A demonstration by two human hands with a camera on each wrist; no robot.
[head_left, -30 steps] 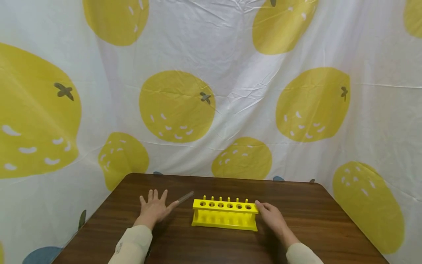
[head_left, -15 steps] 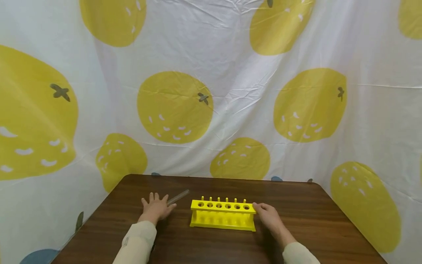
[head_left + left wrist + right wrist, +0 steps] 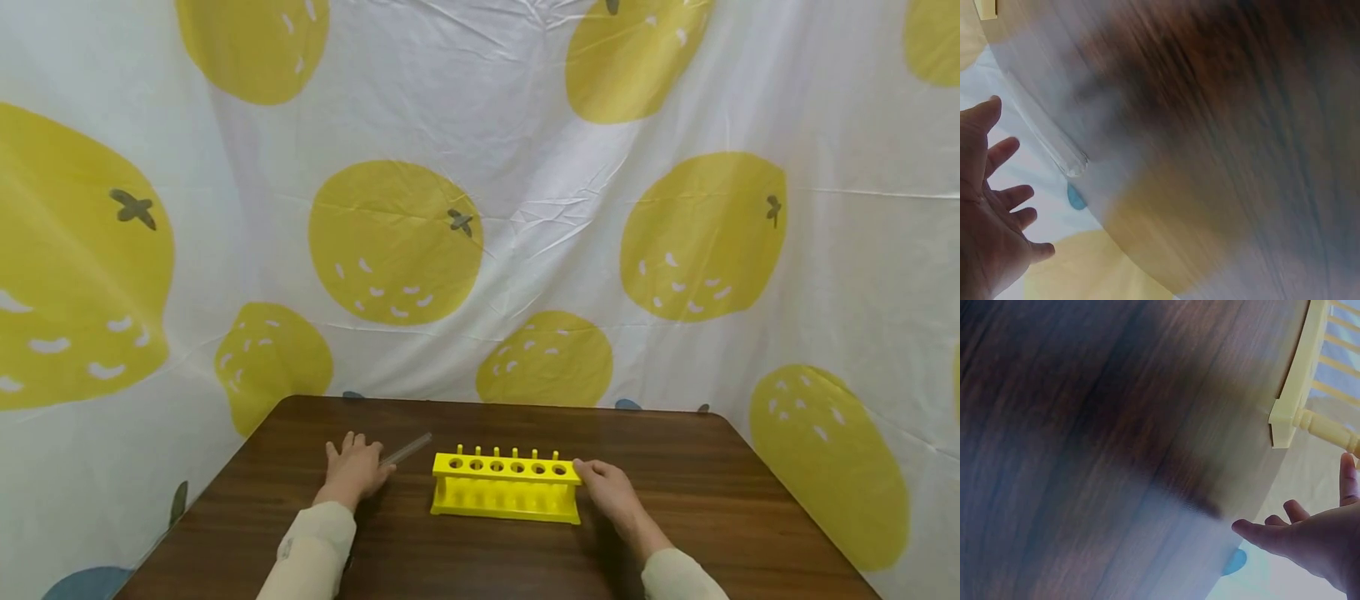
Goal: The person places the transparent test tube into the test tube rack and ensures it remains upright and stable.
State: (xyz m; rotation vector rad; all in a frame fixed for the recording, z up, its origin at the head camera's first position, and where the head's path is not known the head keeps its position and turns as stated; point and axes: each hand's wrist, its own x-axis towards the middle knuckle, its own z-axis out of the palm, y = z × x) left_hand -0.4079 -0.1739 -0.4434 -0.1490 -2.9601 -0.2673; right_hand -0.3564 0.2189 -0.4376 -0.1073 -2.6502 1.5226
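Note:
A clear test tube (image 3: pixel 407 449) lies slantwise on the brown table, left of a yellow test tube rack (image 3: pixel 504 508). Right beside the tube's near end is my left hand (image 3: pixel 354 471), fingers loosely spread and holding nothing. In the left wrist view the tube (image 3: pixel 1047 128) lies past the fingertips of that hand (image 3: pixel 994 212). My right hand (image 3: pixel 611 492) pinches the right end of the rack's top plate. From the right wrist, the thumb of this hand (image 3: pixel 1316 540) meets the rack (image 3: pixel 1291 403) by its end post, other fingers stretched loosely; the index finger is hidden.
The wooden table (image 3: pixel 450 567) has rounded far corners. A white curtain (image 3: pixel 540 167) with yellow fruit prints hangs right behind it and along both sides. The rack's round holes hold no tubes, and a row of pegs stands along its back.
My left hand has drawn back slightly from the test tube, its thumb no longer covering the near end, and its fingers are less spread. The right hand stays at the rack.

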